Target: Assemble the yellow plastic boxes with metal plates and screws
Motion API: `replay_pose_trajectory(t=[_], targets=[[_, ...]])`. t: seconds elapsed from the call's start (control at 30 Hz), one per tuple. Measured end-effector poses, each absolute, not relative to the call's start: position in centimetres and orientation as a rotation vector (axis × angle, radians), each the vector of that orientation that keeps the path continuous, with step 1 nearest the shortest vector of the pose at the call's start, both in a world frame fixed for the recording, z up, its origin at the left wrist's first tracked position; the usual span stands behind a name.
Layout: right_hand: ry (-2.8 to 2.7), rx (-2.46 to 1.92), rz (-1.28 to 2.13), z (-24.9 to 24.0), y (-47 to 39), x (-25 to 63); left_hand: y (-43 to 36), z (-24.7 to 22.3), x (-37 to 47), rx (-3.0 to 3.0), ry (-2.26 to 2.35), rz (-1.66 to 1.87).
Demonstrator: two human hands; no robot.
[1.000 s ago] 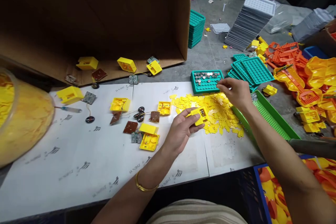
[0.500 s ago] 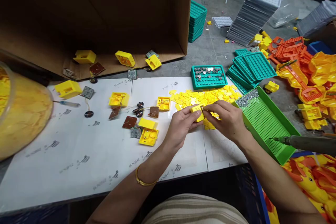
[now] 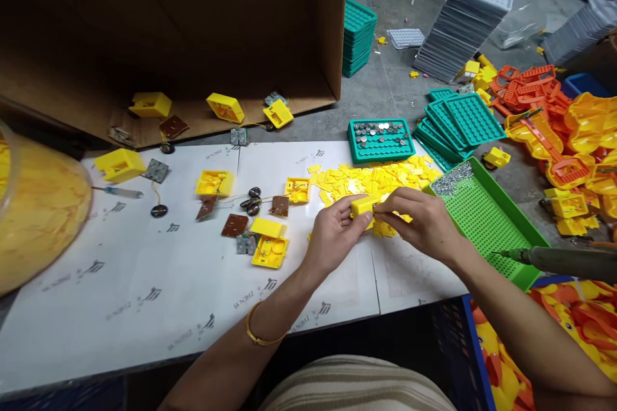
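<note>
Between the thumb and fingers of my left hand (image 3: 332, 237) is a small yellow plastic box (image 3: 363, 205). My right hand (image 3: 428, 219) is closed in a pinch at the box's right end; whatever its fingertips hold is too small to make out. Beneath both hands spreads a pile of flat yellow plastic pieces (image 3: 380, 174). Just behind the pile stands a green tray of round metal button cells (image 3: 382, 141). Left of my hands lie open yellow housings (image 3: 297, 190), brown circuit boards (image 3: 235, 225) and black round speakers (image 3: 254, 192) on wires.
A bright green basket (image 3: 501, 225) holding small metal parts stands at the right, with a power screwdriver (image 3: 554, 260) reaching over it. A large cardboard box (image 3: 332, 32) rises behind the white table (image 3: 120, 308). A clear tub (image 3: 43, 218) stands at the left edge.
The yellow box has turned in my left hand, so its holed face no longer shows and a plain side does. My right fingers stay at its right end. The view has shifted slightly.
</note>
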State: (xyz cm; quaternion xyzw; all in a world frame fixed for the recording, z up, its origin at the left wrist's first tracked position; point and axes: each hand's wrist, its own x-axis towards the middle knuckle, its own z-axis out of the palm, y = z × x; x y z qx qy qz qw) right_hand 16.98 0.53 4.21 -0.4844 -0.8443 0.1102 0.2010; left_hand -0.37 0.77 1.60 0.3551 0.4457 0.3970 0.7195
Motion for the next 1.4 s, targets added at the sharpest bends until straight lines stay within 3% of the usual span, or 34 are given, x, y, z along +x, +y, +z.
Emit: replay_pose_trajectory(t=[0.07, 0.23, 0.4, 0.5, 0.77, 0.97, 1.13, 1.4], targets=[[-2.309, -1.368, 0.444, 4.5, 0.2, 17.3, 0.8, 1.7, -0.6, 0.838, 0.954, 0.859], [-2.398, -1.263, 0.399, 4.6, 0.1, 17.8, 0.9, 1.6, -0.8, 0.731, 0.868, 0.742], [-1.862, -1.336, 1.121, 4.5, 1.1, 18.1, 0.6, 1.7, -0.9, 0.759, 0.853, 0.735], [-1.673, -1.383, 1.377, 4.3, 1.2, 17.6, 0.4, 1.8, -0.9, 0.804, 0.860, 0.770], [-1.546, -1.403, 1.280, 3.1, 0.5, 16.2, 0.7, 1.5, -0.5, 0.581, 0.881, 0.811], [-1.153, -1.384, 1.244, 2.4, -0.9, 16.6, 1.3, 1.3, -0.3, 0.243, 0.785, 0.895], [-0.968, -1.381, 1.411, 1.3, -2.2, 15.1, 1.1, 1.1, 0.0, 0.288, 0.691, 0.985], [-0.812, -1.284, 1.393, 0.7, -1.7, 13.5, 0.9, 1.6, 0.0, 0.359, 0.661, 0.970]])
